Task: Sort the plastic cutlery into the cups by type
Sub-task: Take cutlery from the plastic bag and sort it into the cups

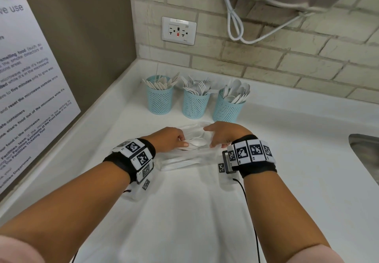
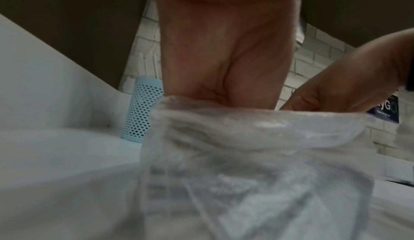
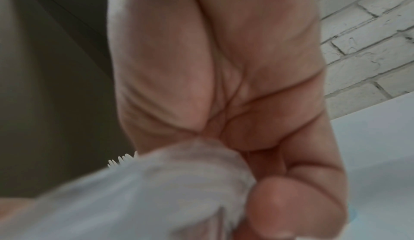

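Both hands work at a clear plastic bag (image 1: 185,158) of white cutlery lying on the desk (image 1: 205,211). The left hand (image 1: 169,139) pinches white spoons (image 1: 196,142) at the bag's mouth — a narrow grip. The right hand (image 1: 223,133) pinches the bag's edge, fingers curled. Three blue mesh cups (image 1: 194,105) stand in a row beyond — each already holding cutlery.

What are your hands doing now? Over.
Left hand pinches spoons in clear bag. Right hand grips bag. Three cups behind, nothing blocking.
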`<state>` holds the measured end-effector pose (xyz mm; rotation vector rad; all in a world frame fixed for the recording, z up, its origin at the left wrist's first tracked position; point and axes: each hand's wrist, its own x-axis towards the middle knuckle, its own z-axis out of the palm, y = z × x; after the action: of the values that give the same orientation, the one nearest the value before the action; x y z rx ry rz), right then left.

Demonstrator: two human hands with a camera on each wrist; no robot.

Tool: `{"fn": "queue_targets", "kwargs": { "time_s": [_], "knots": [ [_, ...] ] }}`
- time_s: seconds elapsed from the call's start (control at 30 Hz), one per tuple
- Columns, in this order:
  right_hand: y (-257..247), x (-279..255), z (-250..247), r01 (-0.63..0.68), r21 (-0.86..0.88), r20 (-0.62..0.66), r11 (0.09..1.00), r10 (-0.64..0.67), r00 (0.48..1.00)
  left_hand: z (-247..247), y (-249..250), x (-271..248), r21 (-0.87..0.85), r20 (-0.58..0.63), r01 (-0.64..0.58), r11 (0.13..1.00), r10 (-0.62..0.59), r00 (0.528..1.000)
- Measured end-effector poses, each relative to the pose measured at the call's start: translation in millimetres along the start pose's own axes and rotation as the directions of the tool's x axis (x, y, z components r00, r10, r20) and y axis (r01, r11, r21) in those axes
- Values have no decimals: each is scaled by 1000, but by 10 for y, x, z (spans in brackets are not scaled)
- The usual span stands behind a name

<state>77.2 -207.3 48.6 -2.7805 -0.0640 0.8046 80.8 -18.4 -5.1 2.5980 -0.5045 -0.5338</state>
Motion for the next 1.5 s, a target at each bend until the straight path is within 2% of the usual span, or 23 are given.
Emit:
{"fn": "queue_targets", "kwargs": {
  "time_s": [0.1, 0.37, 0.7, 1.2, 1.3, 1.37, 1.43, 1.5],
  "knots": [
    [-20, -21, -14, 0, -19, 3, 1000, 0, 1000, -20, 35, 11, 48, 25, -3, 999, 2, 1000],
    [-22, -55, -27, -13, -12, -3, 1000, 13, 1000, -38, 52, -3, 16, 38, -13, 1000, 12, 999],
    [-18, -90, -54, -7, -20, 6, 1000, 7, 1000, -98, 55, -33, -77, 21, 19, 997, -18, 1000],
    [3, -109, -126, 27, -6, -8, 1000, -27, 1000, -245, 101, -110, -268, -9, 4, 963, -7, 1000],
    [19, -111, -135, 17, -14, 1, 1000, -17, 1000, -296, 98, -134, -294, -54, 2, 956, -19, 998],
    [42, -93, -152, 33, 2, -13, 999, -33, 999, -338, 81, -142, -369, -74, -18, 929, -10, 997],
    [54, -90, -190, 100, 40, -72, 994, -97, 993, -373, 73, -144, -503, -93, -54, 863, 8, 996],
    [37, -101, -241, 188, 216, -160, 958, -155, 975, -390, 93, -140, -605, -134, -86, 791, 6, 991]
  ]
}}
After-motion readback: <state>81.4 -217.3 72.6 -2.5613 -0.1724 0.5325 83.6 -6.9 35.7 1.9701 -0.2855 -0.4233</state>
